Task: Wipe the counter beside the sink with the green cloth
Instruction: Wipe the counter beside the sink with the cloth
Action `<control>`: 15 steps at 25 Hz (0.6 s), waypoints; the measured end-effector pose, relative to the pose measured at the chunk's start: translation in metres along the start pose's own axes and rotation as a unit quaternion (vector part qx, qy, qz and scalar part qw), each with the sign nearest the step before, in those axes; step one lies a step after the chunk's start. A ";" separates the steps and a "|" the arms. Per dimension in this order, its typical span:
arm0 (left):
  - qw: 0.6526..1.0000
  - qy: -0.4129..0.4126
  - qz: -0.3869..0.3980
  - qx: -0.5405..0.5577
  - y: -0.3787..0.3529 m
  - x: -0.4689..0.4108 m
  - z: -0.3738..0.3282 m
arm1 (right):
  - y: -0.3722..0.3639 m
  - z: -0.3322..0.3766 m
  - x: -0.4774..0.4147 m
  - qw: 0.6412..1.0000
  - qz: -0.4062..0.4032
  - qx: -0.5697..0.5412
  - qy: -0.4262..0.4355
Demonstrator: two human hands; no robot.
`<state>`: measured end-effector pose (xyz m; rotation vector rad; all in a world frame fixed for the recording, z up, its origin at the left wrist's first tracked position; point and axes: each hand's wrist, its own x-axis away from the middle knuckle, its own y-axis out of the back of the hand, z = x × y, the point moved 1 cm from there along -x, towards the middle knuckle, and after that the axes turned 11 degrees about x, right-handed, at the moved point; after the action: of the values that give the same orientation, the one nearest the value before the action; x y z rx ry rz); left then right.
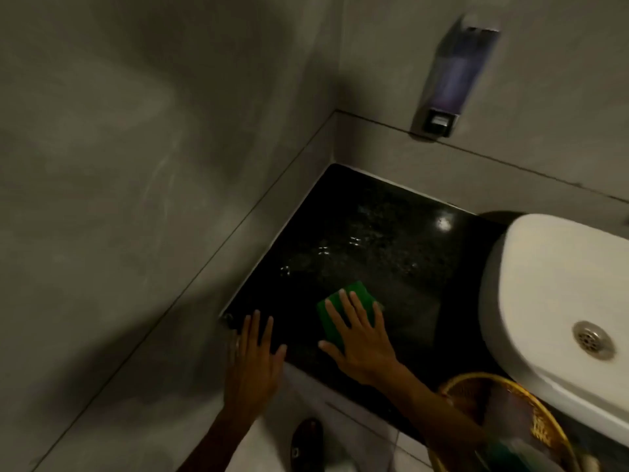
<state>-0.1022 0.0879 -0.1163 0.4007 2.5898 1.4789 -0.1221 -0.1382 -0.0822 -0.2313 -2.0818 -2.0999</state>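
Mid-wipe: right hand (360,338) spread flat, pressing green cloth (343,310) onto dark counter (374,240) near its front edge. Left hand (253,362) splayed empty on front-left corner. Next, probably: sweep toward back corner, water drops there.

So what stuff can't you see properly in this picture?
- Green cloth: its near part is hidden under the right hand.
- Basket: cut off by the bottom edge, and its contents are too blurry to name.
- Sink: cut off by the right edge; no tap shows.
- Soap dispenser: blurred, so any label is unreadable.
- Left hand: too dark to tell whether it touches the counter.
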 end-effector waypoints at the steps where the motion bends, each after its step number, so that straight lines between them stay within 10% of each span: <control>1: 1.000 -0.008 0.015 -0.012 -0.003 0.007 0.015 | -0.008 0.001 -0.001 0.999 -0.024 0.034 0.011; 7: 0.997 -0.038 0.056 -0.029 -0.003 0.005 0.029 | -0.015 0.019 -0.047 0.994 -0.086 0.012 -0.071; 12: 0.998 -0.037 0.042 -0.001 -0.005 0.010 0.029 | -0.008 0.067 -0.109 0.976 -0.128 0.079 0.160; 15: 0.998 -0.039 0.044 -0.008 -0.006 0.007 0.026 | 0.009 0.044 -0.159 0.972 -0.137 0.129 0.143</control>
<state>-0.1033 0.1091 -0.1344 0.5651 2.5280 1.4791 0.0345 -0.0921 -0.1100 0.3930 -2.2731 -1.8281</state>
